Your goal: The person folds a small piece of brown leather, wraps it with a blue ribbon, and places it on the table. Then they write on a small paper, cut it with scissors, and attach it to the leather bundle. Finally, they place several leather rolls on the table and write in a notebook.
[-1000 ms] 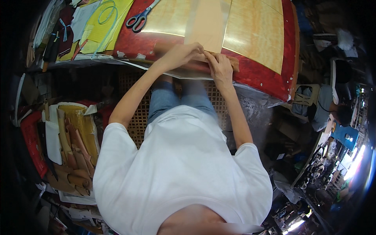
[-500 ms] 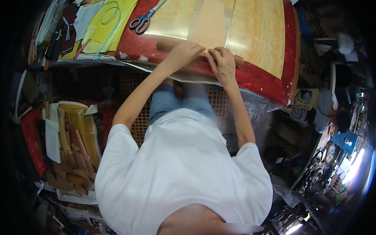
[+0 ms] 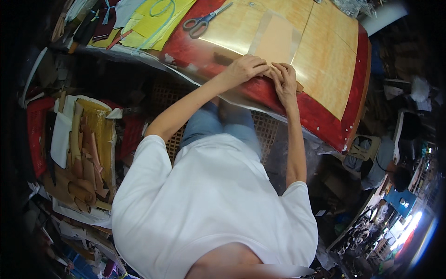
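A tan rectangular sheet (image 3: 275,43) with a clear film border lies on the yellowish mat (image 3: 325,60) of a red-edged table (image 3: 320,118). My left hand (image 3: 244,69) and my right hand (image 3: 284,81) meet at the sheet's near edge. Their fingers are curled and pinch that edge side by side. The fingertips hide the exact grip. My forearms reach forward from my white shirt, over my blue-jeaned knees.
Grey-handled scissors (image 3: 202,21) lie on the table to the left, beside yellow sheets (image 3: 148,21). A box of brown leather scraps (image 3: 88,149) stands on the floor at my left. Another person (image 3: 388,167) sits at the right amid clutter.
Both hands stay pinched on the sheet's near edge. The whole view has shifted a little, so table and hands sit lower and further right in the picture.
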Action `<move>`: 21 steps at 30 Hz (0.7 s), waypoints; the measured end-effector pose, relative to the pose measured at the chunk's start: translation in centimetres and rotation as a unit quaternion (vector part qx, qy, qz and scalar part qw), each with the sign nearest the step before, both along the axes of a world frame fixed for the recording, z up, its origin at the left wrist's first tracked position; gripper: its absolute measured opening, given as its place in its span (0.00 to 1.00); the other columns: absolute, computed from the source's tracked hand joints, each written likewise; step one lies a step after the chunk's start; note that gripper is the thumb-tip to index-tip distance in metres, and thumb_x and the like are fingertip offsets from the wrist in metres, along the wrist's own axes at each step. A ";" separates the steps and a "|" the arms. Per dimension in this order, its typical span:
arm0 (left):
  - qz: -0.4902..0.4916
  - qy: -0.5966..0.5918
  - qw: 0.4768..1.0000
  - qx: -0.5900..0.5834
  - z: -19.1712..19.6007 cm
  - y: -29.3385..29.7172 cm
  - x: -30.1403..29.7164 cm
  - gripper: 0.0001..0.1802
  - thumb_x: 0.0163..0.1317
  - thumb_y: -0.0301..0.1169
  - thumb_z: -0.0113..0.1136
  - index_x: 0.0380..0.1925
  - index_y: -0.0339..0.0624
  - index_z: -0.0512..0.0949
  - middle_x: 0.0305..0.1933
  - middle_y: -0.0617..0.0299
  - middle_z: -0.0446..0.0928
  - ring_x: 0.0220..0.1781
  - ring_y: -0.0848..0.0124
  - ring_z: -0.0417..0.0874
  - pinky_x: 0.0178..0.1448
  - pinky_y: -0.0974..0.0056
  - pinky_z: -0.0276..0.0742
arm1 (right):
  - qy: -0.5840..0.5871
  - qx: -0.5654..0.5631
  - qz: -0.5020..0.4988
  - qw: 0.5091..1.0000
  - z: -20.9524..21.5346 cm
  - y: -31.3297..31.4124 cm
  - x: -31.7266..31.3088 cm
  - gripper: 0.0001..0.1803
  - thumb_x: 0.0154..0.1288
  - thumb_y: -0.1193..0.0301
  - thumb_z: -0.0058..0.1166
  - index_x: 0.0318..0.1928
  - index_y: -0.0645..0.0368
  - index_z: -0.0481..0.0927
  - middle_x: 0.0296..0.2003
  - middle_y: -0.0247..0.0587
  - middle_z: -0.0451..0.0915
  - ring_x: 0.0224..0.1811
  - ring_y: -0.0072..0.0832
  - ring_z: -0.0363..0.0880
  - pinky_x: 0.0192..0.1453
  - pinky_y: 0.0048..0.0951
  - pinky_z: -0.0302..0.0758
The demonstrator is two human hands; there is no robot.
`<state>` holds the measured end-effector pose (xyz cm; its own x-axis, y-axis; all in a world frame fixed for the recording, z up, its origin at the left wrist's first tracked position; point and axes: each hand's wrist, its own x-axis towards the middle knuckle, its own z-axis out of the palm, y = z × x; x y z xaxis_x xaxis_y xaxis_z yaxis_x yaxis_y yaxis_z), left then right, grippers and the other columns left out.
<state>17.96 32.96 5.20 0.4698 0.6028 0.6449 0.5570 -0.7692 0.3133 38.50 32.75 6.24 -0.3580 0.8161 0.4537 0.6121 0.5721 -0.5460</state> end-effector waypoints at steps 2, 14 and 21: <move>-0.027 0.018 0.998 -0.060 0.1 0.8 -0.3 0.13 0.62 0.30 0.58 0.47 0.42 0.79 0.47 0.56 0.80 0.48 0.58 0.82 0.54 0.58 0.79 | -0.005 0.077 -0.014 0.997 -0.2 -1.0 -0.1 0.20 0.61 0.70 0.64 0.55 0.55 0.79 0.47 0.41 0.77 0.51 0.39 0.74 0.55 0.37 0.71; -0.008 -0.015 1.000 -0.022 0.5 -2.2 0.6 0.16 0.56 0.32 0.66 0.44 0.40 0.79 0.46 0.57 0.79 0.49 0.58 0.81 0.53 0.56 0.76 | -0.090 -0.020 0.001 0.996 0.2 -0.3 0.4 0.14 0.62 0.70 0.59 0.49 0.52 0.83 0.39 0.48 0.75 0.41 0.45 0.72 0.48 0.42 0.71; -0.043 -0.008 0.975 -0.219 0.5 2.5 -0.3 0.13 0.62 0.33 0.62 0.45 0.41 0.80 0.45 0.53 0.80 0.48 0.54 0.81 0.52 0.56 0.77 | -0.081 0.080 -0.097 0.989 0.2 -2.9 -2.1 0.22 0.64 0.69 0.59 0.58 0.55 0.76 0.50 0.45 0.75 0.57 0.43 0.71 0.65 0.44 0.66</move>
<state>17.70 35.45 5.67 0.5220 0.7811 0.3427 0.4891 -0.6033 0.6299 36.41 29.88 6.46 -0.2805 0.7991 0.5317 0.7909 0.5063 -0.3438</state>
